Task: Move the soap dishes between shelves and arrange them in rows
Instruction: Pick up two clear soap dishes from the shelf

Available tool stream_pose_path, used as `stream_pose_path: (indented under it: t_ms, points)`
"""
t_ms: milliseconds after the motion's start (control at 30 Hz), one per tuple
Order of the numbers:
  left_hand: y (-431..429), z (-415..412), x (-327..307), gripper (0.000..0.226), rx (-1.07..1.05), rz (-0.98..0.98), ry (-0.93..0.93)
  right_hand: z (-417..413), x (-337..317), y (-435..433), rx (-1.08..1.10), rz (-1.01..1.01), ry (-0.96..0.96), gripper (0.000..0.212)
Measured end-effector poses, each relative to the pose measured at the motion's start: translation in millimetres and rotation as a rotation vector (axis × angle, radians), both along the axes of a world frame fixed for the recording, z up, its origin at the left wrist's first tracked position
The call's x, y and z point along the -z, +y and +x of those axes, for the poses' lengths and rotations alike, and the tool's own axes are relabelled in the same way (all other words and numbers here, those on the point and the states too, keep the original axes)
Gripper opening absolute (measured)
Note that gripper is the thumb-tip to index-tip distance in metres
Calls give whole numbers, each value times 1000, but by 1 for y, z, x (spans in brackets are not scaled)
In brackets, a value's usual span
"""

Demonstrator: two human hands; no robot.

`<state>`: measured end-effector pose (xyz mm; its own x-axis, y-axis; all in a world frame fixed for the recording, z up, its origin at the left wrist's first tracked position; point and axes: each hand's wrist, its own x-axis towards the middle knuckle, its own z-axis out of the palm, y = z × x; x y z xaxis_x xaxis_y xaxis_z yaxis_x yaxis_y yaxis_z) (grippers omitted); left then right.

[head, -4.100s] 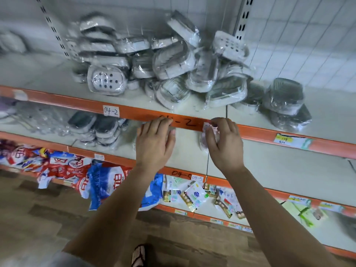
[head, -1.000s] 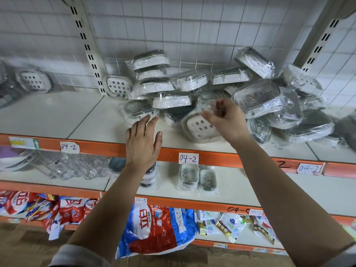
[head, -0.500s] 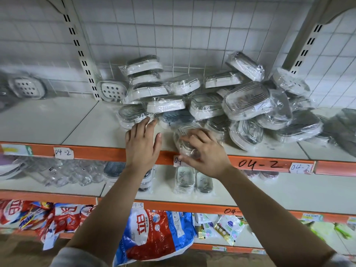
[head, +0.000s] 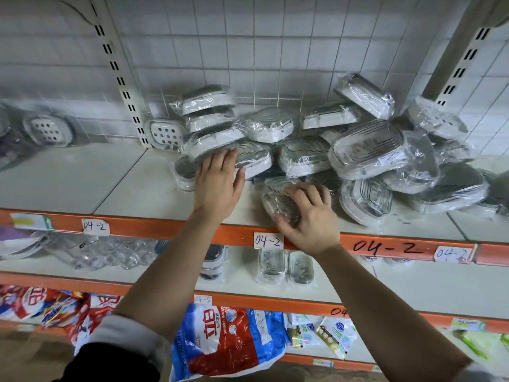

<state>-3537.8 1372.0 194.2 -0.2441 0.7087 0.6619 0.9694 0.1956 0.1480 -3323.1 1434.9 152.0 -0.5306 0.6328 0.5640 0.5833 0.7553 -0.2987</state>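
A loose heap of plastic-wrapped soap dishes (head: 366, 150) covers the upper shelf (head: 124, 188). My right hand (head: 308, 216) grips one wrapped soap dish (head: 275, 198) at the shelf's front edge, fingers curled over it. My left hand (head: 217, 183) reaches in with straight fingers and touches the dishes at the left of the heap, near a white dish (head: 253, 158). On the shelf below, two wrapped soap dishes (head: 286, 267) stand side by side, with a dark stack (head: 213, 264) to their left.
Orange shelf rails carry labels marked 04-2 (head: 268, 240). A perforated dish (head: 165, 133) leans against the slotted upright (head: 121, 78); another (head: 48, 130) sits far left. Clear plastic items (head: 104, 253) lie on the middle shelf. Detergent bags (head: 225, 340) fill the bottom shelf.
My right hand has drawn one wrapped dish out of the heap down to the shelf's front edge. My left hand has slid forward onto the left dishes. The two dishes below are unmoved.
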Motion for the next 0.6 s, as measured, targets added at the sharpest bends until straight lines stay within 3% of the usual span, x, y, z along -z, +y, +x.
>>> stream_pose_path:
  t_ms: [167,467,600]
  points:
    - [11,-3,8,52,-18,-80,1,-2,4,-1,29,-3,10,59]
    - [10,0,14,32,63,67,-113,-1,2,-5,47,-30,13,52]
    - [5,1,8,47,19,35,-120,2,-2,-5,24,-71,34,50]
